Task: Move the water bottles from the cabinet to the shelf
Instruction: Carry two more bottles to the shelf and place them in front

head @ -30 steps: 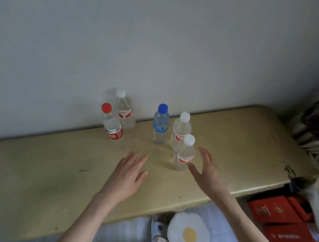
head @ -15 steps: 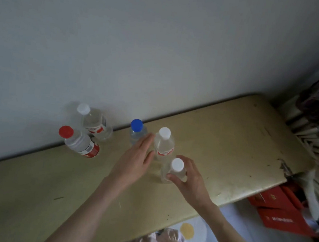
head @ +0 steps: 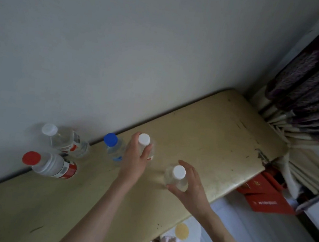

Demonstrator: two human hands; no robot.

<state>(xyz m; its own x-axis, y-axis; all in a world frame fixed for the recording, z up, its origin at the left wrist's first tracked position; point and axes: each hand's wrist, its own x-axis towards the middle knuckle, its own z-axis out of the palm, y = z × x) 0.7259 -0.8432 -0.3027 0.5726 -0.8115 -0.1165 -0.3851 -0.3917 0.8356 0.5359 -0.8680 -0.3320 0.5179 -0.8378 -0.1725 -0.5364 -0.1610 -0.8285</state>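
Observation:
Several clear water bottles stand on the yellowish cabinet top (head: 221,139) against the wall. My left hand (head: 134,161) wraps around a white-capped bottle (head: 144,139) near the wall. My right hand (head: 191,185) grips another white-capped bottle (head: 179,172) nearer the front edge. A blue-capped bottle (head: 112,145) stands just left of my left hand. Further left are a white-capped bottle (head: 62,138) with a red label and a red-capped bottle (head: 47,164). No shelf is in view.
A grey wall rises right behind the cabinet. A dark patterned curtain (head: 311,93) hangs at the right end. Red packets (head: 264,201) lie on the floor below the right corner. A round fried-egg cushion (head: 184,233) sits below the front edge.
Both hands went from hovering open in front of the bottles to closing around one white-capped bottle each. My view has shifted, so the bottles now sit lower and further left.

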